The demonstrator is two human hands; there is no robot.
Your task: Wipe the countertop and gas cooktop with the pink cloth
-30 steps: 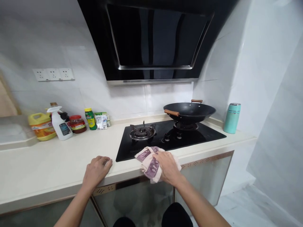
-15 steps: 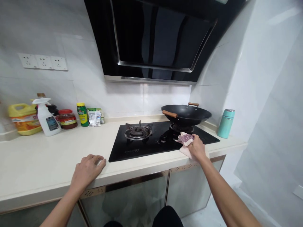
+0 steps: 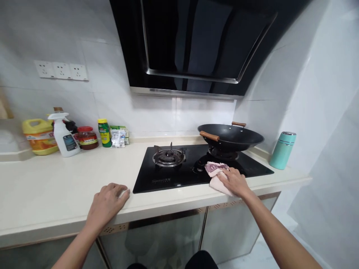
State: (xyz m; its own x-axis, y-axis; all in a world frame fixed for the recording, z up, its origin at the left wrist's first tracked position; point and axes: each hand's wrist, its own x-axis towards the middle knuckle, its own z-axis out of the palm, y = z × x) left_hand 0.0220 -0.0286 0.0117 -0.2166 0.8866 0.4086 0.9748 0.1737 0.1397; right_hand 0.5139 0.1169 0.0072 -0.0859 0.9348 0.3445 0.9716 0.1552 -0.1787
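My right hand (image 3: 235,182) grips a pink and purple cloth (image 3: 220,184) and presses it on the front right of the black gas stove (image 3: 174,178). Part of the cloth hangs over onto the counter edge, and it lies close to a control knob (image 3: 199,166). A black wok (image 3: 234,137) with wooden handles rests on the right burner, behind my right hand. On the left burner (image 3: 169,157) there is no pan. My left hand (image 3: 108,203) rests on the white countertop (image 3: 70,186) beside the stove's left corner, holding nothing, its thumb apart from the fingers.
A teal flask (image 3: 282,150) stands right of the stove by the wall. Along the back left are a yellow jug (image 3: 40,137), a white spray bottle (image 3: 66,138), a red-lidded jar (image 3: 87,138), a green bottle (image 3: 104,133) and packets (image 3: 119,136). The range hood (image 3: 193,48) hangs above.
My right hand has flattened over the cloth, which now spreads lower on the stove's front. The view has turned slightly left. My left hand keeps its place on the counter.
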